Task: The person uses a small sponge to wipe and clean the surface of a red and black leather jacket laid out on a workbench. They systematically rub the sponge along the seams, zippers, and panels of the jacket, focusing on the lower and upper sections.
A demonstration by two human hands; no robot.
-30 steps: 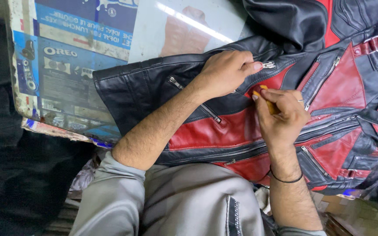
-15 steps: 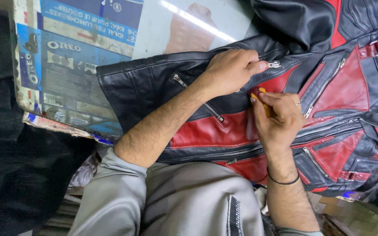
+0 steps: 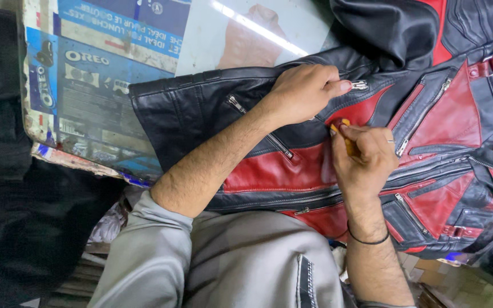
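Note:
A black and red leather jacket point(image 3: 201, 108) with several silver zippers lies spread across the table. My left hand point(image 3: 303, 91) presses down on its black upper part, fingertips next to a zipper pull point(image 3: 359, 85). My right hand point(image 3: 363, 157) is closed around a small yellow-orange tool point(image 3: 346, 137), whose tip touches the red leather panel just below my left hand. Most of the tool is hidden inside my fist.
The table point(image 3: 241, 34) has a glossy pale top, and printed blue cardboard point(image 3: 98, 74) covers its left part. A dark cloth mass point(image 3: 24, 228) hangs off the left edge. My grey-clad lap point(image 3: 246, 262) fills the bottom of the view.
Both hands stay almost in place on the jacket. My right hand with the yellow tool has made small shifts on the red panel; the view has drifted slightly.

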